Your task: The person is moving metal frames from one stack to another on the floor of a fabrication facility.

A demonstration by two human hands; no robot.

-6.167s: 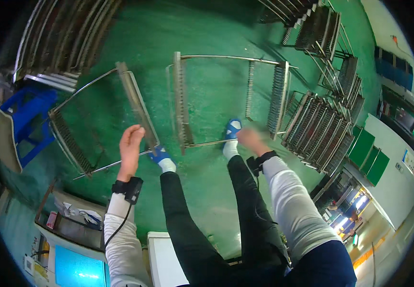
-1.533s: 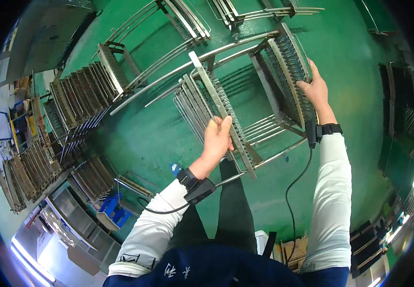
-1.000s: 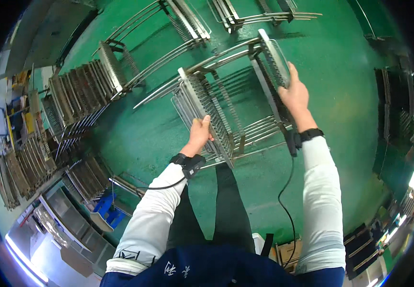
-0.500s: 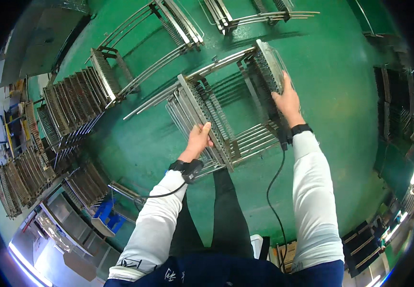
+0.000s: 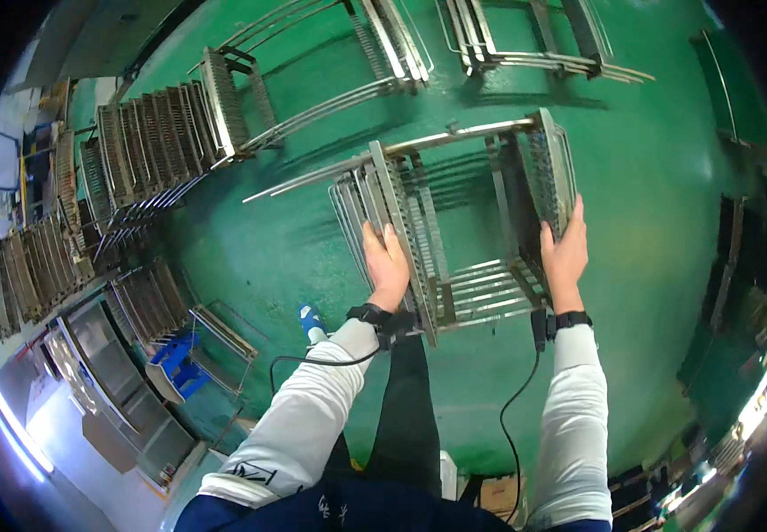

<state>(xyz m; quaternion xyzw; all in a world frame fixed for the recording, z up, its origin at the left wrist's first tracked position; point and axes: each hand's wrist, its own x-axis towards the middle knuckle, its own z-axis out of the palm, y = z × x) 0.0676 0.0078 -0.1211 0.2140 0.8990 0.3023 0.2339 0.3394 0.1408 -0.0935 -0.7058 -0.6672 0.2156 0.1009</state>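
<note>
Green floor (image 5: 658, 266) is spreading beneath a metal rack (image 5: 394, 208).
Left hand (image 5: 387, 269) and right hand (image 5: 565, 255) are touching its opposite sides; I cannot tell whether they're gripping.

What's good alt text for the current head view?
A person's left hand and right hand at opposite sides of a set of toothed metal frames, seen from above on a green floor. More metal racks appear at left and along the top.
</note>
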